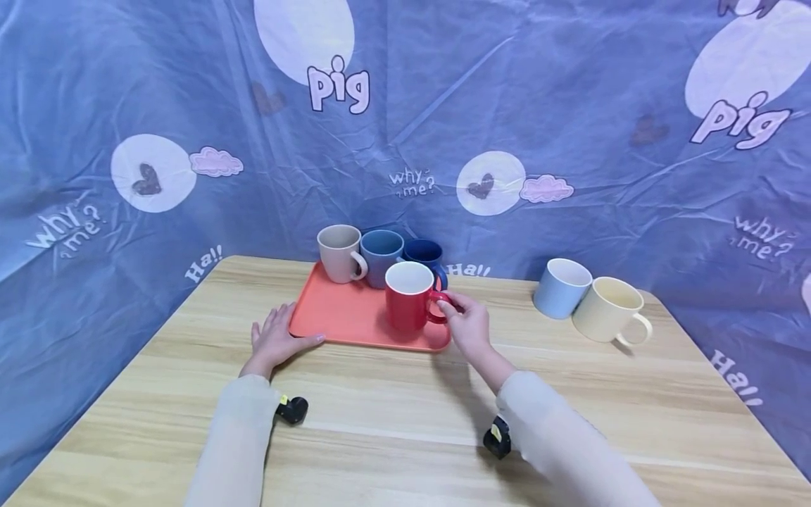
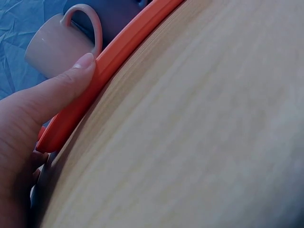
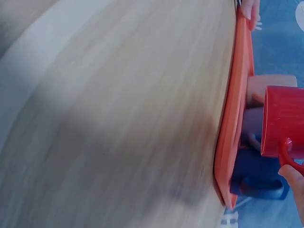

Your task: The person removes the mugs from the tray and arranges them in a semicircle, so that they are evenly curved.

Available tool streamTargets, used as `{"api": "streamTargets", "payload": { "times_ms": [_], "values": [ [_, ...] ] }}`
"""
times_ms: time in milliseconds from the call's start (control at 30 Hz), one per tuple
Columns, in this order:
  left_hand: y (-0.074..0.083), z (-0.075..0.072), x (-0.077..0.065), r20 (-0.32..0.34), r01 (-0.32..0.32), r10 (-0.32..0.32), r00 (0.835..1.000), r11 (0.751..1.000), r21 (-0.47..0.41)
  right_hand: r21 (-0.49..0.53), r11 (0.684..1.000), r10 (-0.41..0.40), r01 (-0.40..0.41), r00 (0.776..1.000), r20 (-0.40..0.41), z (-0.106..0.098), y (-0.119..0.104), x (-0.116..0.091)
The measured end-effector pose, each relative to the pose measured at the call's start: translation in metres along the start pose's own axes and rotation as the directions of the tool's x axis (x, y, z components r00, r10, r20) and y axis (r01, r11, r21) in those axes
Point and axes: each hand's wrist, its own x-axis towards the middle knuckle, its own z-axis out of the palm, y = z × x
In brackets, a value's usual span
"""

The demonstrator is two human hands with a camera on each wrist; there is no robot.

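A red mug (image 1: 407,299) with a white inside is over the right part of the orange tray (image 1: 338,317). My right hand (image 1: 469,325) pinches its handle between thumb and fingers; in the right wrist view the red mug (image 3: 285,122) overlaps the mugs behind it. Along the tray's back stand a light grey mug (image 1: 338,257), a grey-blue mug (image 1: 382,260) and a dark blue mug (image 1: 424,251), partly hidden by the red one. My left hand (image 1: 277,338) rests at the tray's front left corner with fingers spread, its thumb (image 2: 71,80) touching the front rim.
A light blue mug (image 1: 560,290) and a cream mug (image 1: 607,311) stand together at the table's back right. The wooden table (image 1: 380,429) meets a printed blue cloth (image 1: 405,127) along its back edge.
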Motion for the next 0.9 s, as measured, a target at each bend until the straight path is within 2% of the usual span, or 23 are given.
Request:
{"api": "streamTargets", "payload": {
  "times_ms": [167, 367, 467, 600, 633, 700, 800, 900],
  "values": [
    [0.000, 0.001, 0.000, -0.002, 0.002, -0.002, 1.000, 1.000, -0.009, 0.043, 0.999, 0.033, -0.031, 0.999, -0.026, -0.019, 0.001, 0.002],
    [-0.001, 0.001, 0.000, -0.002, -0.002, 0.002, 1.000, 1.000, -0.003, 0.104, 0.994, 0.025, -0.017, 0.997, -0.075, -0.046, 0.003, 0.001],
    [-0.002, 0.001, 0.000, -0.003, -0.005, 0.005, 1.000, 1.000, -0.002, 0.177, 0.984, -0.016, 0.031, 0.996, -0.084, -0.064, 0.025, 0.008],
    [-0.003, 0.001, -0.001, 0.000, -0.009, 0.009, 1.000, 1.000, 0.002, 0.272, 0.957, -0.078, 0.100, 0.993, -0.092, -0.095, 0.084, 0.028],
    [-0.003, 0.001, -0.001, -0.001, -0.007, 0.007, 1.000, 1.000, 0.003, 0.262, 0.961, -0.062, 0.090, 0.991, -0.115, -0.102, 0.093, 0.031],
    [-0.003, 0.001, 0.000, 0.001, -0.008, 0.008, 1.000, 1.000, 0.004, 0.296, 0.949, -0.066, 0.107, 0.987, -0.147, -0.118, 0.115, 0.037],
    [-0.002, 0.001, 0.000, 0.000, -0.011, 0.011, 1.000, 1.000, 0.002, 0.326, 0.941, -0.028, 0.095, 0.979, -0.204, -0.140, 0.122, 0.035],
    [-0.002, 0.001, 0.001, 0.004, -0.014, 0.014, 1.000, 1.000, -0.003, 0.340, 0.934, -0.026, 0.108, 0.971, -0.239, -0.162, 0.124, 0.031]
  ]
}}
